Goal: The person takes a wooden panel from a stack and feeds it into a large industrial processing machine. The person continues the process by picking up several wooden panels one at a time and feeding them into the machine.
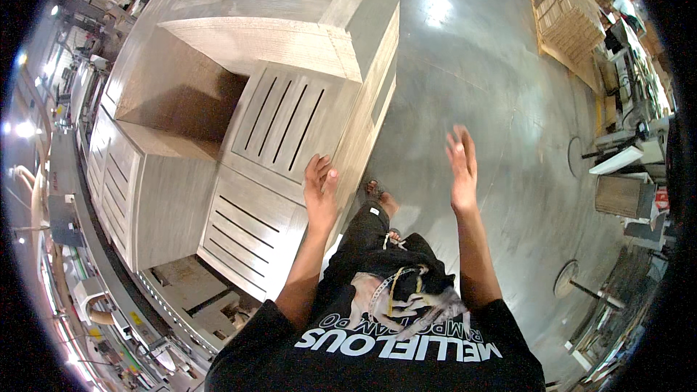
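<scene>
The left hand (319, 192) and right hand (462, 174), loosely spread, hold nothing, the former close to a slotted wood-grain panel (284, 120) at left, presumably stiff, fairly heavy and best gripped by opposite edges.

Smooth grey floor (508, 94), bright light reflection (437, 9); glowing lamps (25, 129) far left.

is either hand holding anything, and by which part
Nothing is held: the left hand, near a slotted panel, and the right hand are both empty.
</scene>
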Available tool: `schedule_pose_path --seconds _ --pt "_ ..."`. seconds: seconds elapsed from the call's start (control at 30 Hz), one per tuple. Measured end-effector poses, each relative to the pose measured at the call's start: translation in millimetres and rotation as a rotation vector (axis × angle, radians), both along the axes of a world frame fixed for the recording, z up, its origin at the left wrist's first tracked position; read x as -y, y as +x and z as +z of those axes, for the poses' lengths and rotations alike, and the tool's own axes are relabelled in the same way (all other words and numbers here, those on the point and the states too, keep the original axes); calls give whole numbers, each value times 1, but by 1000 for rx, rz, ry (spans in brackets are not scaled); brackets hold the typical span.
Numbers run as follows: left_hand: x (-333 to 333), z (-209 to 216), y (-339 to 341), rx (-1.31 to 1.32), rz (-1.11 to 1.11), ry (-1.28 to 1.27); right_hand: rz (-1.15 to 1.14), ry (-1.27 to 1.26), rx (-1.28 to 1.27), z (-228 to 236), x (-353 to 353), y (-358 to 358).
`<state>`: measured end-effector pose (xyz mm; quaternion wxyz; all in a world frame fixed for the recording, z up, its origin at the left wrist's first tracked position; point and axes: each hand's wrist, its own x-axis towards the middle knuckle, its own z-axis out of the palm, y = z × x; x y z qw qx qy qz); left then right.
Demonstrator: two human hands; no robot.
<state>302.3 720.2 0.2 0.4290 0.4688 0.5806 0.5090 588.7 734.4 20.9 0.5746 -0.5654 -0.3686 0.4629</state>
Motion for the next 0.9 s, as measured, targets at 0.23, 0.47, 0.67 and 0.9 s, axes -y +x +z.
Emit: schedule_pose_path --seconds 0.23,0.47,0.67,0.9 --pt "-95 -5 24 84 39 -124 155 449 343 91 -183 -68" --pt "-141 22 43 70 136 -154 114 620 310 85 -279 -126" --pt "-150 3 49 142 373 -213 137 694 368 79 -292 -120" --pt "-179 -47 81 380 496 -191 157 771 447 22 -357 -21"
